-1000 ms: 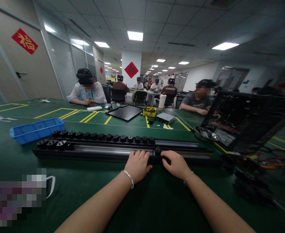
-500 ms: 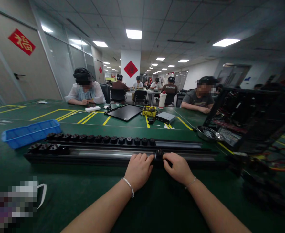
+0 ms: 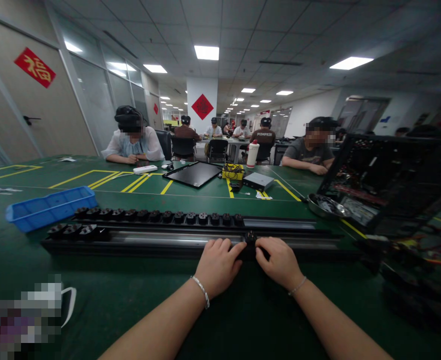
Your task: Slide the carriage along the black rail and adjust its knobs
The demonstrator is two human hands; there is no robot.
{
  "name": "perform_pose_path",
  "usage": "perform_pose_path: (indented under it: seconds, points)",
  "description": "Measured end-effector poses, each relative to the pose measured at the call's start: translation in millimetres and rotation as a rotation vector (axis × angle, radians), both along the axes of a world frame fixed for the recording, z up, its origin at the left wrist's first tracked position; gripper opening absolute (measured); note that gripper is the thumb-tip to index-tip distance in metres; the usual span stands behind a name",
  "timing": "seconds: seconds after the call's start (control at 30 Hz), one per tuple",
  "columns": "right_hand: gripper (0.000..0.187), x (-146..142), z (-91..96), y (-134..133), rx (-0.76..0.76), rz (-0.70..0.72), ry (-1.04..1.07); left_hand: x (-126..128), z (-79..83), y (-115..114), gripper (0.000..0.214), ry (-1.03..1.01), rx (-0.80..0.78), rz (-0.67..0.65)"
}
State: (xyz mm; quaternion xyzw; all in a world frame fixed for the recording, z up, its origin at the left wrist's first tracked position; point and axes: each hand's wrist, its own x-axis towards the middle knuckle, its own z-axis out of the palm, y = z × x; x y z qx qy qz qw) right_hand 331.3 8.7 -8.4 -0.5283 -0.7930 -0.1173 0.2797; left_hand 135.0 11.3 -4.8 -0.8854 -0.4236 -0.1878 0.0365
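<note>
A small black socket module (image 3: 250, 237) sits on the near black power track (image 3: 160, 241), toward its right part. The fingertips of my left hand (image 3: 217, 260) close in at the module's left side, thumb and index finger together. From the other side my right hand (image 3: 279, 260) grips it with bent fingers. Both hands rest at the track's front edge. Three similar modules (image 3: 72, 230) stand at the left end of this track. Behind it lies a second track (image 3: 280, 224) carrying a row of several black modules (image 3: 179, 217).
A blue bin (image 3: 51, 209) lies at left. On the right are a metal bowl (image 3: 327, 206), an open computer case (image 3: 389, 180) and loose cables. Farther back are a flat black panel (image 3: 194, 174), a yellow box (image 3: 233, 171), a silver drive (image 3: 258, 181) and two seated people.
The whole view has shifted slightly. Both hands stay at the socket module, which keeps about the same place on the track.
</note>
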Motion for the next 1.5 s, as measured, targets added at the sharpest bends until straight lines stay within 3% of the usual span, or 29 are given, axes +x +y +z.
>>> perform_pose_path:
  seconds: [1.5]
  points:
    - [0.019,8.4,0.1,0.6,-0.037,-0.012,0.001,0.5,-1.5,0.3,0.044,0.006,0.006,0.002]
